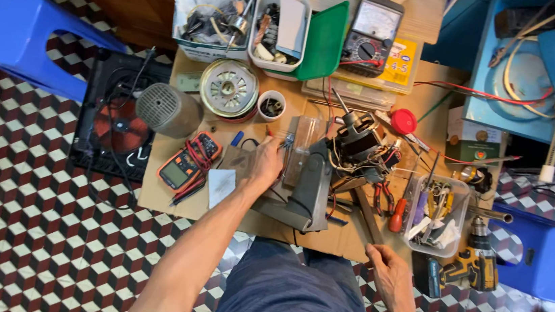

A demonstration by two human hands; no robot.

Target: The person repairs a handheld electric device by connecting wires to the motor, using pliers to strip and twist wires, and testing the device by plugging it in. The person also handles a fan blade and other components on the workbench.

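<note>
The person's lap, in dark blue trousers [291, 300], lay nearest the camera, just below the edge of a low wooden board [172, 197] crowded with tools. The right hand [389, 268] rested at the board's near edge, fingers curled loosely and held together; whether they gripped anything could not be told. The left hand [267, 162] reached out over the middle of the board, its fingers bent down onto a clear plastic piece [297, 144] beside a grey metal frame [308, 189]; how tightly they pinched it could not be told. A small motor [359, 138] with copper windings and loose wires sat at the far end of the frame, just right of the left hand.

Left of that hand lay an orange digital meter [185, 164] with coiled leads, a white slip of paper [222, 186] and a round metal rotor [229, 89]. Farther back stood two small bins of parts [279, 34], a green lid [324, 42] and a needle-dial meter [370, 36]. A clear tray of hand tools [436, 215] stood to the right, a red-handled screwdriver [398, 215] next to it and a yellow cordless drill [471, 259] near the right hand. Blue plastic stools [19, 26] stood on the checkered floor [65, 244].
</note>
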